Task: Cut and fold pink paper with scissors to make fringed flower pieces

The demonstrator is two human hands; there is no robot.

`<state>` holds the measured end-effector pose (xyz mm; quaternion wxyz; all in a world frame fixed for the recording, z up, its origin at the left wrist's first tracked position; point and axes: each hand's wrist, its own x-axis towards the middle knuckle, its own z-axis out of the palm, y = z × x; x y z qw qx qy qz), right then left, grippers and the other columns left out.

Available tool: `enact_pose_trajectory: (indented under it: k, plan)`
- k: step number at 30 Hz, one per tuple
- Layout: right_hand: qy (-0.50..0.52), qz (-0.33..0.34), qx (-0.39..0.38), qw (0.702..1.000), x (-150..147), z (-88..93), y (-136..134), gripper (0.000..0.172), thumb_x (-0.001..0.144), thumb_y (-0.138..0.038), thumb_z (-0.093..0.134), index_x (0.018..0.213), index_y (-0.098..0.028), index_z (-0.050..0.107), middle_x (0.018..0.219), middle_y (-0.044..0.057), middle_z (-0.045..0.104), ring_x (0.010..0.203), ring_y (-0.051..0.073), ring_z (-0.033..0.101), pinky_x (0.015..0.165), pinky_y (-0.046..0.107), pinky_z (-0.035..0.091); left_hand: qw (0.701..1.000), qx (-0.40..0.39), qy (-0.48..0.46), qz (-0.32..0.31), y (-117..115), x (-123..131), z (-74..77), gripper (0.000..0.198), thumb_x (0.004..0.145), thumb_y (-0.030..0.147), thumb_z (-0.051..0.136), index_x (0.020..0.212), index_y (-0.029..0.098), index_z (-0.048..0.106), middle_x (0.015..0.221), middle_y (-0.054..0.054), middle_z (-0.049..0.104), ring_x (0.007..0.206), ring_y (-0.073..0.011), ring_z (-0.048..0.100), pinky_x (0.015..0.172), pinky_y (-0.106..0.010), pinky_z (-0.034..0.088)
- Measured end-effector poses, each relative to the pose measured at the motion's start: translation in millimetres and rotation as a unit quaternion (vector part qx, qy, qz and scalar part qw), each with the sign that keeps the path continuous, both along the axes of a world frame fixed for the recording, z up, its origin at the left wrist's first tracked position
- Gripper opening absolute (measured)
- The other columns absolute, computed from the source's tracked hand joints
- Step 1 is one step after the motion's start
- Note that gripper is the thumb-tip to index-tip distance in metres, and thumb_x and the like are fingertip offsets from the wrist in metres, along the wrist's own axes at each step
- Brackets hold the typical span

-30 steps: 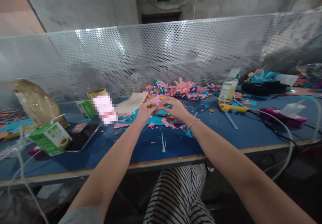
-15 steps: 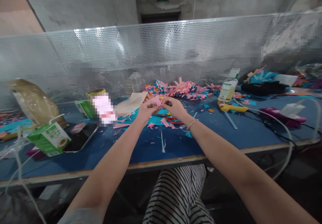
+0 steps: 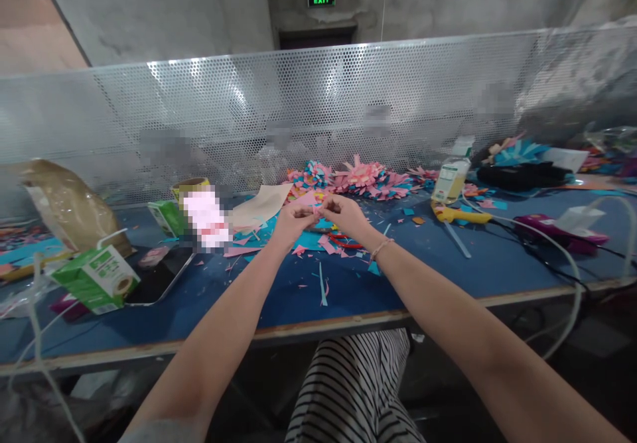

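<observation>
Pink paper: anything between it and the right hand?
Nothing visible. The left hand holds the pink paper, and the right hand is right at its edge; too small to tell whether it pinches it. Loose scraps lie on the blue table, not in between.

Open tabletop (image 3: 293, 297) nearside, perforated screen (image 3: 229, 125) behind

Your left hand (image 3: 292, 223) and right hand (image 3: 347, 215) pinch pink paper (image 3: 305, 199) over the blue bench (image 3: 283, 290); paper flowers (image 3: 364, 174) lie beyond, a yellow glue gun (image 3: 462, 215) to your right.
</observation>
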<state>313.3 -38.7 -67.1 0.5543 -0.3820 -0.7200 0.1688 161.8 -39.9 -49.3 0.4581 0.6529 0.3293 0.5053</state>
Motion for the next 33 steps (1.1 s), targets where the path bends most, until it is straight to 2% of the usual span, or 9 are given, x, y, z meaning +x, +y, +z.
enact_pose_trajectory:
  k: [7, 12, 16, 24, 30, 33]
  plan:
    - [0.034, 0.022, -0.016, 0.999, -0.9, -0.8, 3.4, 0.017, 0.068, -0.033, 0.057, 0.072, -0.017, 0.051, 0.067, 0.0, 0.057, 0.062, 0.012, 0.054, 0.058, 0.025, 0.044, 1.0, -0.021, 0.004, 0.008, 1.7, -0.6, -0.8, 0.017, 0.05, 0.023, 0.07, 0.06, 0.013, 0.06, 0.049, 0.001, 0.057, 0.05, -0.0105, 0.054, 0.06, -0.028, 0.048]
    - [0.02, 0.011, -0.009, 1.0, -0.5, 1.1, 1.5, 0.018, 0.075, -0.033, 0.05, 0.079, -0.017, 0.055, 0.067, 0.0, 0.057, 0.058, 0.01, 0.053, 0.058, 0.026, 0.045, 0.997, -0.066, -0.026, 0.008, 2.7, -0.9, -1.8, 0.018, 0.047, 0.019, 0.07, 0.058, 0.012, 0.058, 0.051, 0.0, 0.058, 0.051, -0.0099, 0.055, 0.061, -0.027, 0.048]
    - [0.008, 0.031, -0.039, 0.999, -0.4, 0.3, 1.5, 0.021, 0.069, -0.032, 0.057, 0.083, -0.015, 0.058, 0.073, 0.003, 0.061, 0.066, 0.013, 0.057, 0.062, 0.026, 0.046, 0.998, -0.069, -0.012, 0.003, 3.0, -1.7, -3.2, 0.015, 0.049, 0.017, 0.068, 0.059, 0.012, 0.059, 0.052, 0.0, 0.058, 0.051, -0.0097, 0.055, 0.06, -0.026, 0.047]
    - [-0.052, 0.011, -0.038, 0.998, 1.9, -1.8, 0.4, 0.022, 0.072, -0.037, 0.054, 0.072, -0.016, 0.061, 0.061, 0.0, 0.059, 0.053, 0.01, 0.05, 0.05, 0.023, 0.038, 0.999, -0.018, 0.035, -0.026, 2.6, -4.2, -5.2, 0.012, 0.053, 0.015, 0.065, 0.064, 0.012, 0.061, 0.054, 0.0, 0.059, 0.055, -0.0117, 0.057, 0.062, -0.028, 0.048]
    - [-0.022, 0.01, -0.038, 0.999, 1.1, -1.8, 1.7, 0.017, 0.07, -0.033, 0.055, 0.071, -0.017, 0.061, 0.065, 0.001, 0.061, 0.059, 0.012, 0.053, 0.055, 0.024, 0.04, 0.996, -0.056, 0.063, -0.021, 1.0, -4.6, -4.5, 0.012, 0.057, 0.023, 0.065, 0.059, 0.013, 0.058, 0.051, 0.001, 0.056, 0.049, -0.0095, 0.053, 0.059, -0.026, 0.046]
    - [-0.005, 0.017, -0.048, 0.999, 1.5, -2.4, 2.9, 0.015, 0.069, -0.031, 0.055, 0.067, -0.017, 0.06, 0.062, 0.0, 0.059, 0.059, 0.012, 0.053, 0.056, 0.024, 0.04, 0.994, -0.042, 0.102, -0.023, 0.7, -4.9, -4.1, 0.014, 0.06, 0.026, 0.063, 0.059, 0.014, 0.057, 0.053, 0.0, 0.059, 0.051, -0.0101, 0.054, 0.059, -0.026, 0.045]
